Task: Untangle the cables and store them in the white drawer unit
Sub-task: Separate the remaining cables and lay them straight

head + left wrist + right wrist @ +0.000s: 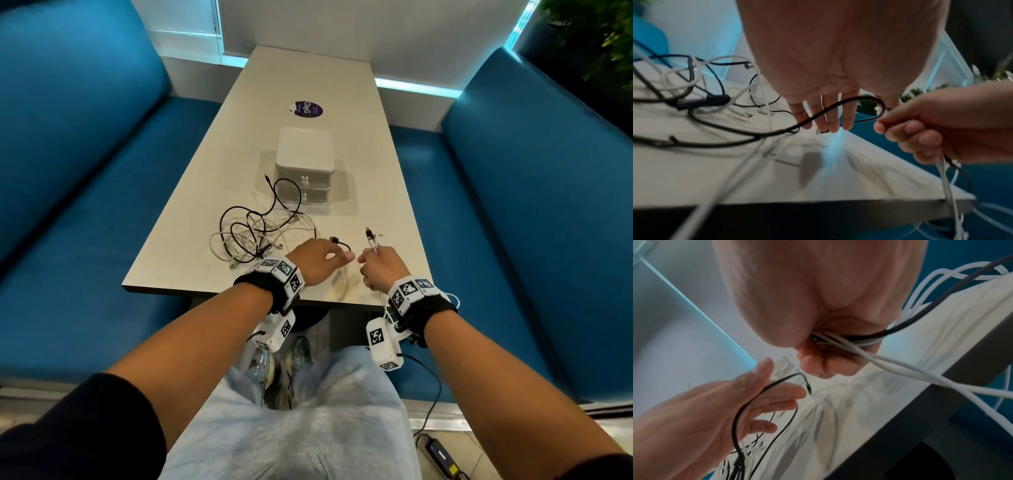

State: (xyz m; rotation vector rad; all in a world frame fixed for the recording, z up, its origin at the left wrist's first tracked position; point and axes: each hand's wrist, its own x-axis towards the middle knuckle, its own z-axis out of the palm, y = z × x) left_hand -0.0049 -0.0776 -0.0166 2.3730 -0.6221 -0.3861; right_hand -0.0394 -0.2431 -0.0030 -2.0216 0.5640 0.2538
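The white drawer unit [305, 161] stands mid-table, both drawers closed. In front of it lies a tangle of black and white cables [253, 233] [694, 97]. My left hand [318, 258] [756, 402] hovers at the tangle's right edge with straight fingers [824, 116]. A black cable [343, 244] [849, 99] [777, 382] lies looped across them, its plug by the fingertips. My right hand [378, 265] [920, 129] [818, 366] grips a bundle of white and black cables [371, 240] [859, 352]. The plugs stick up and the rest hangs over the table's near edge.
The pale table [359, 171] is narrow, and its near edge [239, 294] runs under my wrists. Blue benches [85, 171] [531, 205] flank it. A purple sticker [305, 109] lies behind the drawers. A power adapter [442, 457] sits on the floor.
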